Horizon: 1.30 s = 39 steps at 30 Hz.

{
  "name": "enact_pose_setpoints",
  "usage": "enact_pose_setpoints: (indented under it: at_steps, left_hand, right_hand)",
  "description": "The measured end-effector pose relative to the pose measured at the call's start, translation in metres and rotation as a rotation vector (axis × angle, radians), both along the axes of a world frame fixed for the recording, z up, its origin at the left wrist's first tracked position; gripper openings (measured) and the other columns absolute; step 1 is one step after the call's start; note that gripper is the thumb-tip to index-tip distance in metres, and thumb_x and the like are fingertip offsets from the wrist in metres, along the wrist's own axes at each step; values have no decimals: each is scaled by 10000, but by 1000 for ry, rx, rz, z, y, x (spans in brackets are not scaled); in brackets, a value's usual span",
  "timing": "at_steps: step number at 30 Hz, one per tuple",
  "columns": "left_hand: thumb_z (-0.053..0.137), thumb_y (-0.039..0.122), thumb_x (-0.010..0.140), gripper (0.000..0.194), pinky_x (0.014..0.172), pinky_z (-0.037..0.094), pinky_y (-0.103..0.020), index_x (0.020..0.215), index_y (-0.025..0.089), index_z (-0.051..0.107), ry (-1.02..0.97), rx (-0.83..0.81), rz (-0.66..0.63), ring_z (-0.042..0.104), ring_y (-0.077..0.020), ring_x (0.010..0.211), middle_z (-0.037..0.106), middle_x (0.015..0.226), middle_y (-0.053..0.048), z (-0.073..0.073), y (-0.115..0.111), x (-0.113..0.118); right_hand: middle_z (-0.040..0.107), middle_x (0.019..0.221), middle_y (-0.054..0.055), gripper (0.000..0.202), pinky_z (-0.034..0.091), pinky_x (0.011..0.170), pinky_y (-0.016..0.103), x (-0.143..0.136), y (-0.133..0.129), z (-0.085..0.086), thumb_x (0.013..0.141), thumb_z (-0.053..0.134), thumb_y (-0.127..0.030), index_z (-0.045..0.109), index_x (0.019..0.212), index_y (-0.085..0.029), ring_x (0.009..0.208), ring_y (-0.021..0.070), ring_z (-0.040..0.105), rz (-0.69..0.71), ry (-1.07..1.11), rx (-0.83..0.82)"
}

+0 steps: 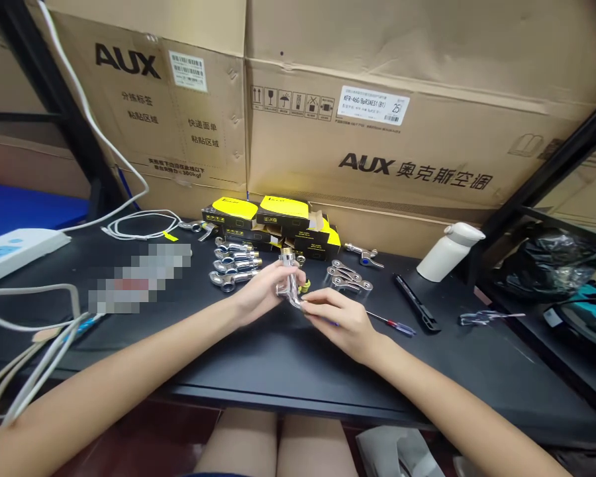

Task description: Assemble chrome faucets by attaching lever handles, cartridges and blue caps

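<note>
My left hand (271, 286) is closed around a chrome tap body (292, 288) with a brass threaded end pointing up and away from me. At the tap's lower end, my right hand (340, 317) pinches with thumb and fingertips; whether a small part sits between them is hidden. Several similar chrome taps (234, 265) lie in a row left of my hands. Chrome lever handles (348, 277) rest on the right. Behind the held tap are small yellow pieces (304, 287). A screwdriver (396, 324) lies just beyond my right hand.
Black-and-yellow boxes (283, 215) are stacked at the back, before large cartons (298, 152). Another tap with a lever (363, 255) lies behind the handles. To the right are a black box cutter (416, 303) and a white bottle (449, 252); a power strip (24, 252) and cables are left.
</note>
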<state>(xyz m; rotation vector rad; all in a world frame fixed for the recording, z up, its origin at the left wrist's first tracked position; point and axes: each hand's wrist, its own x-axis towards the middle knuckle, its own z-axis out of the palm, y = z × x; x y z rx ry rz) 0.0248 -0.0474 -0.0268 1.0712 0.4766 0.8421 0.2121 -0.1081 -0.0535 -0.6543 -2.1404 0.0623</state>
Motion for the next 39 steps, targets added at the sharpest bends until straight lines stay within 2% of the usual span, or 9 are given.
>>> enact_pose_setpoints:
  at_steps: [5,8,11,13,17,24,29,34,39]
  left_hand:
    - [653,193,747,213,750,473,-298,947,150,594,29,-6,-92,606,-172,835,645,919,-52,3,1,-5]
    - [628,293,827,187,808,475,-312,946,150,607,169,205,-70,610,-194,920,654,974,-73,4,1,-6]
    - [560,423,878,245,685,498,-300,871,178,569,311,453,27,608,-165,726,625,801,-28,1,1,-7]
    - [523,461,890,267,546,487,-284,846,199,517,374,502,50,574,-145,576,580,709,3,-1,0,-7]
    - [477,481,905,275,475,497,-278,843,214,457,411,500,28,576,-148,510,554,654,20,-3,-3,-6]
    - [497,466,901,295,467,466,-219,804,195,432,344,448,80,536,-106,518,505,637,44,-3,-5,-1]
    - [478,491,898,310,448,469,-222,821,198,413,347,376,42,502,-97,483,476,620,57,-8,-3,3]
    - [453,494,900,320,447,455,-221,795,195,405,357,332,20,467,-88,476,430,606,64,-10,-5,7]
    - [477,474,900,318,443,333,-196,780,189,405,384,394,71,376,-72,481,393,609,70,-7,-6,5]
  right_hand:
    - [639,1027,89,306,553,822,311,-7,-4,0,875,588,-125,627,1157,-238,935,173,644,-53,105,-50]
    - [643,1011,81,301,544,833,320,-9,-4,1,862,607,-114,645,1136,-232,926,173,643,-51,165,-84]
    - [652,1004,73,287,544,822,325,-8,-3,1,847,626,-108,664,1100,-237,912,173,644,-56,206,-112]
    - [654,1007,76,282,548,807,315,-7,-3,0,845,626,-99,670,1090,-233,913,171,645,-31,182,-114]
    - [640,1060,95,332,555,797,280,-5,-5,0,865,586,-74,643,1157,-222,929,163,648,22,71,-42]
    - [664,971,84,296,573,753,277,-9,-9,5,880,613,-177,604,1176,-192,854,164,654,-47,60,-14]
    - [650,1009,99,242,563,787,274,-7,-8,8,871,599,-97,630,1095,-182,905,158,643,5,40,10]
    - [641,1101,123,335,552,821,312,0,-8,10,888,531,-47,599,1187,-183,1005,183,619,49,-92,122]
    - [678,942,85,209,552,749,268,-1,-5,7,881,615,-179,632,1089,-169,840,152,648,13,6,-8]
